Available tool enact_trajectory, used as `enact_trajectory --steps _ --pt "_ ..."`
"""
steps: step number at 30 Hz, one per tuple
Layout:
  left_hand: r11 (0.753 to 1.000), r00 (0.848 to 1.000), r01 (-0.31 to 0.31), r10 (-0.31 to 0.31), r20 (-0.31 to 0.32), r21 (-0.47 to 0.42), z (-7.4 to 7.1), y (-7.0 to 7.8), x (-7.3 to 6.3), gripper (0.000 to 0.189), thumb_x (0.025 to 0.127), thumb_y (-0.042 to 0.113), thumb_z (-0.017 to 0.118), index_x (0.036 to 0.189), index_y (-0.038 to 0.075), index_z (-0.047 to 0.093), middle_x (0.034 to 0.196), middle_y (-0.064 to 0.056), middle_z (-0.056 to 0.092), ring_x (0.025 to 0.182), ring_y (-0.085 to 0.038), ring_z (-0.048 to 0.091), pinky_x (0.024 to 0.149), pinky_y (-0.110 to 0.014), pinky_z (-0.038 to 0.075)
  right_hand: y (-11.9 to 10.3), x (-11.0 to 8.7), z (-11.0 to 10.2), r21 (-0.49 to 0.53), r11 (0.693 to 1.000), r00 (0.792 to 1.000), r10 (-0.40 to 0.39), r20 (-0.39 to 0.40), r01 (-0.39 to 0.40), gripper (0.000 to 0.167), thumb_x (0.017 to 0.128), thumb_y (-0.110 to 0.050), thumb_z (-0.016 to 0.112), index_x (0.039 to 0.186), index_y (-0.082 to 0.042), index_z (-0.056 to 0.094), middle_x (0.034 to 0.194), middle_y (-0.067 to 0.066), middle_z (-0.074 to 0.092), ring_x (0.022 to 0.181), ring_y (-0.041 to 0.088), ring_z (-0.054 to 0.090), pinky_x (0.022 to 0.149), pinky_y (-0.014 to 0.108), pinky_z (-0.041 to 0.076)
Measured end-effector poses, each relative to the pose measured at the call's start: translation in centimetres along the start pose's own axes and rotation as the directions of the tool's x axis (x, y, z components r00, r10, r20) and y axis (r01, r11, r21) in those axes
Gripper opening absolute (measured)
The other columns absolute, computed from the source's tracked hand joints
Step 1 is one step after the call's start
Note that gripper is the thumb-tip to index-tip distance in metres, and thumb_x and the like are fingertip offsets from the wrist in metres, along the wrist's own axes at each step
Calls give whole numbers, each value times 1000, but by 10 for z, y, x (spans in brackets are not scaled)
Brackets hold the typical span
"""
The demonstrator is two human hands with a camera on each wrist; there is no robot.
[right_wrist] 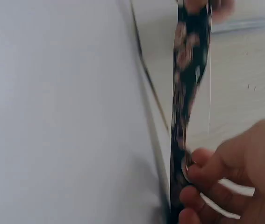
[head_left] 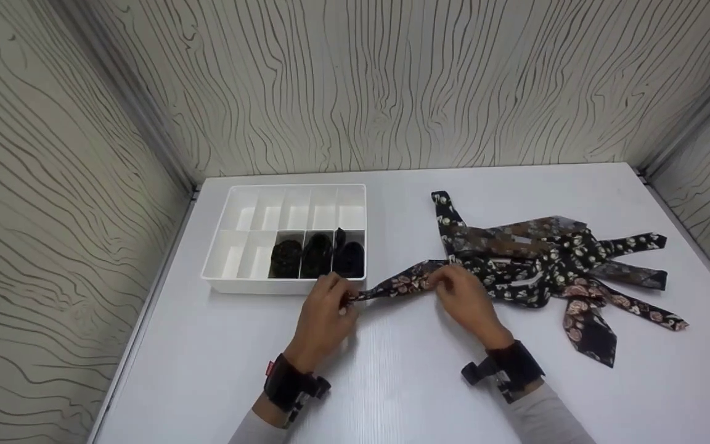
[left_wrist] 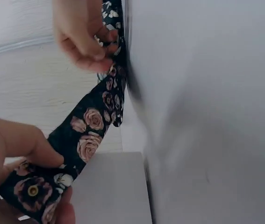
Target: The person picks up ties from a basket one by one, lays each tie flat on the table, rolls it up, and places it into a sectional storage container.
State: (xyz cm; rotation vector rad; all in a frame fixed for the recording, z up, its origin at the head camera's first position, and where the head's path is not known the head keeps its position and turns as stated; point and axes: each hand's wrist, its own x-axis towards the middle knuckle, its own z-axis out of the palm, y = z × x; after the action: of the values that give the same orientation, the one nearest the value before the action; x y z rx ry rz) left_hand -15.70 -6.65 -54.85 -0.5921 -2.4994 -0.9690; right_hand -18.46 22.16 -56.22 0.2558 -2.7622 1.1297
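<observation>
A dark necktie with pink roses (head_left: 403, 282) stretches between both hands, in front of the white box. My left hand (head_left: 324, 317) pinches its end between thumb and fingers; in the left wrist view the thumb lies across the rose-print fabric (left_wrist: 88, 126). With thumb and fingertips, my right hand (head_left: 467, 302) grips the same necktie farther along, at the left side of a heap of floral neckties (head_left: 552, 265). In the right wrist view the strip (right_wrist: 186, 70) runs up from the right fingers to the left hand.
A white divided box (head_left: 281, 287) stands left of centre. Three of its front compartments hold dark rolled-up bundles (head_left: 317, 254). Necktie ends fan out to the right on the white table (head_left: 392, 382). Wood-grain panels (head_left: 379, 86) rise behind and at both sides.
</observation>
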Motion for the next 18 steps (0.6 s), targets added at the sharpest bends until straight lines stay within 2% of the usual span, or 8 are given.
enact_trajectory --steps 2,5,8,11,14,18 --pt "1000 1000 8 -8 11 -1 -3 -6 -3 21 79 -4 77 91 11 69 92 0 57 86 -12 54 72 -27 51 9 1 -7 -15 999 998 48 -42 -49 19 93 6 64 104 -5 75 106 12 70 98 28 64 88 43 55" --pt "1000 999 22 -22 47 4 -7 -12 -9 21 79 -7 72 86 12 66 93 0 57 86 -13 57 72 -27 53 21 3 -17 -32 996 993 77 -85 -80 21 93 5 62 111 2 73 109 19 67 101 32 60 87 44 53" --pt "998 993 54 -56 105 21 -12 -16 -14 23 79 -9 68 84 13 66 95 1 58 85 -12 59 72 -27 54 35 6 -27 -37 995 992 94 -80 -97 29 94 5 58 122 7 68 123 26 63 115 40 55 98 54 51" --pt "995 984 91 -97 150 46 -17 -22 -19 26 77 -10 65 81 15 65 95 2 57 83 -11 57 71 -26 52 50 8 -39 -39 994 994 99 -42 -100 35 97 5 53 131 9 61 136 29 56 128 44 48 109 60 45" --pt "991 982 112 -122 143 80 -23 -31 -23 27 74 -12 62 76 15 63 91 2 55 81 -13 53 71 -28 49 63 10 -52 -37 995 996 93 -13 -93 36 100 6 49 135 10 58 141 30 51 134 46 45 114 63 41" --pt "981 981 155 -166 96 117 -35 -46 -25 27 72 -15 60 73 12 64 86 -1 54 80 -16 50 72 -32 47 78 14 -66 -36 996 997 78 10 -78 37 100 10 43 135 11 58 143 31 49 136 50 46 115 66 40"
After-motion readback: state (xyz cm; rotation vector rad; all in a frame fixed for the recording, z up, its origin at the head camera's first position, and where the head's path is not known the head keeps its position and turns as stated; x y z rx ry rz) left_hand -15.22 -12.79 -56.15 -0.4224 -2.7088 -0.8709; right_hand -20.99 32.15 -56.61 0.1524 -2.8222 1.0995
